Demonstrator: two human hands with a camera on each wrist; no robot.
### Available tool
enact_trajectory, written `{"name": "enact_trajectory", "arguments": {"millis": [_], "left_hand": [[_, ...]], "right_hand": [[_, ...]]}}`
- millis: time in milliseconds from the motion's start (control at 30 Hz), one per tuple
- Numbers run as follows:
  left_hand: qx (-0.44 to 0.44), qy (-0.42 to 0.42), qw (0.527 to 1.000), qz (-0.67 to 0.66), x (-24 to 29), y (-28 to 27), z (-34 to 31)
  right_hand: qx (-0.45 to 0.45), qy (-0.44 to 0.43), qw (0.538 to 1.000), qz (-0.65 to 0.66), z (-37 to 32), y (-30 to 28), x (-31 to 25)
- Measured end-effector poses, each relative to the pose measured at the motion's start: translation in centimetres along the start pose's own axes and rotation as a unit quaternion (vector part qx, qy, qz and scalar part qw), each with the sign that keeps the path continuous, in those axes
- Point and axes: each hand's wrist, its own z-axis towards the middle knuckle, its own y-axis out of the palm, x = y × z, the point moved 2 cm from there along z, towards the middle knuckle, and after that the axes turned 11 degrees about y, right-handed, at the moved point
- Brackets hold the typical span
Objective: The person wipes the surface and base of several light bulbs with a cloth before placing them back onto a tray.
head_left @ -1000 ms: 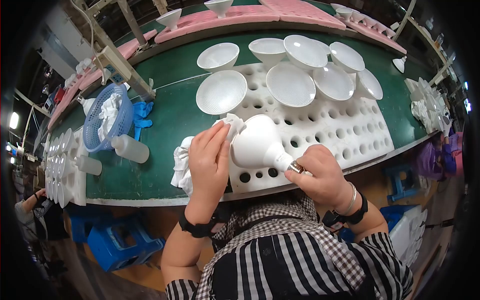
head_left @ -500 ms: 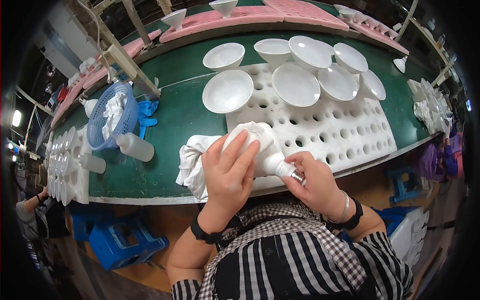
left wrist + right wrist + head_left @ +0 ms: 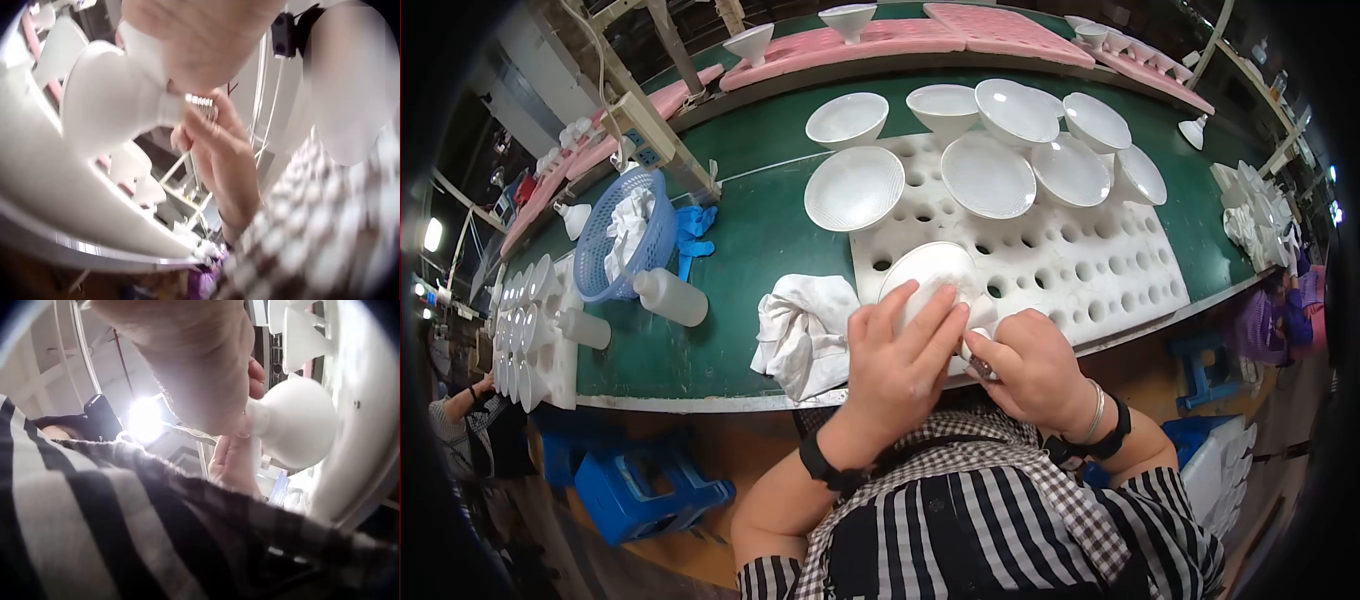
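My right hand (image 3: 1040, 365) grips a white reflector light bulb (image 3: 925, 268) by its metal screw base (image 3: 203, 100). The bulb's wide face points away from me, over the near edge of a white foam board. My left hand (image 3: 905, 365) lies over the bulb's body and neck, its fingers spread across it. Under those fingers it holds a white cloth (image 3: 984, 312) against the bulb. Most of this cloth is hidden by the hand in the head view. In the left wrist view, the bulb's smooth white cone (image 3: 103, 100) shows beside the palm.
The foam board (image 3: 1040, 250) has rows of holes, with several white bulbs (image 3: 988, 175) standing face up at its back. Left of it lie a crumpled cloth (image 3: 805, 330), a white bottle (image 3: 672, 297), a blue basket (image 3: 590, 265) and blue gloves (image 3: 695, 235). A blue stool (image 3: 645, 485) stands below.
My left hand has moved from the bulb's rim down toward its neck with the cloth. The bulb has tilted and come nearer my body; my right hand stays at its base.
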Motion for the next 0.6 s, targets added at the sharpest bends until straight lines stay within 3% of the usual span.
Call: {"name": "enact_trajectory", "arguments": {"millis": [67,133,167,233,300,433,467,567,600], "left_hand": [[0.01,0.006,1.0,0.0,-2.1,0.5,-0.3],[0.042,-0.086,0.995,0.024,-4.7,0.9,-1.0],[0.042,-0.084,0.995,0.022,-5.5,1.1,-1.6],[0.098,-0.184,0.978,-0.03,-7.1,1.2,-2.7],[0.119,-0.17,0.978,-0.032,-5.4,0.3,-2.0],[-0.04,0.019,0.999,0.004,0.6,0.2,0.4],[0.01,0.033,0.999,0.027,0.8,1.0,0.2],[0.01,0.042,0.998,0.049,-1.8,1.3,-0.2],[0.028,0.001,0.998,0.055,-2.9,1.0,-0.1]], "right_hand": [[0.013,0.01,1.0,0.004,-0.1,0.1,0.3],[0.032,0.027,0.999,0.003,-0.6,0.1,0.4],[0.024,0.033,0.999,0.008,-0.7,0.1,0.4],[0.017,0.034,0.999,0.01,-0.8,0.2,0.7],[0.027,0.043,0.998,0.029,-1.4,1.0,0.7],[0.053,0.082,0.992,0.079,-0.9,0.7,-0.2],[0.055,0.111,0.991,0.053,-1.2,0.9,-0.2],[0.046,0.149,0.987,0.025,-1.3,0.6,-0.1],[0.032,0.153,0.987,0.024,-1.3,0.2,-0.1]]}}
